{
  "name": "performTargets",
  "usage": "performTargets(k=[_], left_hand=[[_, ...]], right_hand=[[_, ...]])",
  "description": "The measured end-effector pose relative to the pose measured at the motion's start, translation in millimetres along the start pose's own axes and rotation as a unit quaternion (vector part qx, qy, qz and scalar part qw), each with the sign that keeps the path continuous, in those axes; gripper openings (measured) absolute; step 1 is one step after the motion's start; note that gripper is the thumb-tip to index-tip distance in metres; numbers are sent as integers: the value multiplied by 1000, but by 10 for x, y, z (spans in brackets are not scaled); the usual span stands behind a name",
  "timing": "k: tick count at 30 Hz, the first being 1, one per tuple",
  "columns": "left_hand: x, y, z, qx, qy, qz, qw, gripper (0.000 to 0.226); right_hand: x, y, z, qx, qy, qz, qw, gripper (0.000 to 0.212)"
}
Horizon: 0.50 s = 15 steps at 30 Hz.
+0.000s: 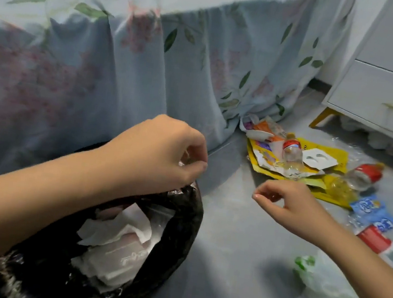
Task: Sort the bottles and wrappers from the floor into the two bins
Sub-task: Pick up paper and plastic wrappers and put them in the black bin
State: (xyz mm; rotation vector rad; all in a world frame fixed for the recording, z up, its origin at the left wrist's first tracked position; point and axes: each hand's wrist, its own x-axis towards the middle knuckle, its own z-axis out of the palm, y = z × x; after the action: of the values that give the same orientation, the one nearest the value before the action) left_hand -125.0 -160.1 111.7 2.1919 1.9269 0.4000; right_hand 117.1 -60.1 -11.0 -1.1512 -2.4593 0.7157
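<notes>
Left hand [164,152] over the black-lined bin [178,234], fingers curled at the liner's rim; whether it pinches it, cannot tell. Right hand [290,207] beside it, loosely curled, empty. Beyond that hand: bottles [363,176] and wrappers [373,211] on floor.

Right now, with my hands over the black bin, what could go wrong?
The left hand is bunched at the rim of the black bin liner; tugging might pull it loose. White wrappers are piled high inside and could spill. The bottles lie among the wrappers and might roll away.
</notes>
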Motion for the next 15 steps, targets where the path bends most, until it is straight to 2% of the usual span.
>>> performTargets(k=[5, 8, 11, 13, 15], left_hand=[[411, 276, 169, -41, -42, -12, 998, 13], [401, 269, 312, -89, -34, -33, 995, 10], [310, 218, 438, -41, -66, 2, 997, 8], [281, 201, 513, 43, -88, 54, 994, 19], [278, 231, 575, 86, -106, 83, 987, 36]], right_hand=[[-473, 759, -47, -36, 6, 126, 991, 22], [-658, 1124, -64, -76, -24, 176, 981, 6], [-799, 1406, -47, -178, -126, 242, 945, 59], [-852, 1573, -11, -187, -173, 265, 930, 80], [-894, 1709, 58, -178, -212, 282, 919, 92]])
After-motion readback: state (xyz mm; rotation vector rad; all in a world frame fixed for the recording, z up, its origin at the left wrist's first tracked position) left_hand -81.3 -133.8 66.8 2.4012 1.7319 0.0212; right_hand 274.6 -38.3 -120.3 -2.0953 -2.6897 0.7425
